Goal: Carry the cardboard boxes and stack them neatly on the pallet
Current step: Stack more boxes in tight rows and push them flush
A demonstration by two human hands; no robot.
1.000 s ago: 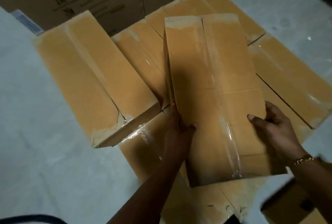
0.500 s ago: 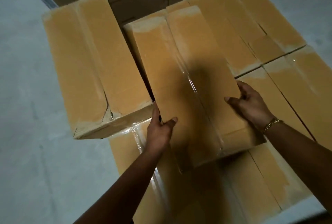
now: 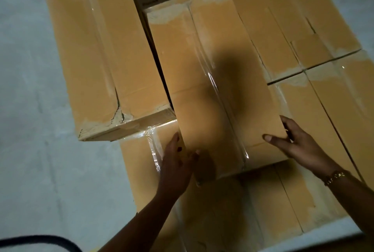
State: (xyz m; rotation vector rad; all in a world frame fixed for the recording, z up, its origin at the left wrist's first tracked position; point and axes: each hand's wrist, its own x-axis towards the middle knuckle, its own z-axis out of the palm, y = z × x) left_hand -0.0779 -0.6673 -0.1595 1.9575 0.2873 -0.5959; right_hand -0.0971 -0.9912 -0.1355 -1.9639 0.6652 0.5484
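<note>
Grip: left hand [image 3: 175,163], right hand [image 3: 300,146] clasp box [image 3: 194,65]; print [image 3: 150,2] unreadable.

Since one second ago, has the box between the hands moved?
Yes. The held box has turned and closed in on the torn-corner box at its left; they lie almost parallel, a narrow gap between. Left hand and right hand grip its near end.

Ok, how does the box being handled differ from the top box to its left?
The handled box is gripped by the left hand and right hand; the left box lies untouched. The left box's near corner is split; the handled box's looks intact. Both are long, tan, clear-taped.
</note>
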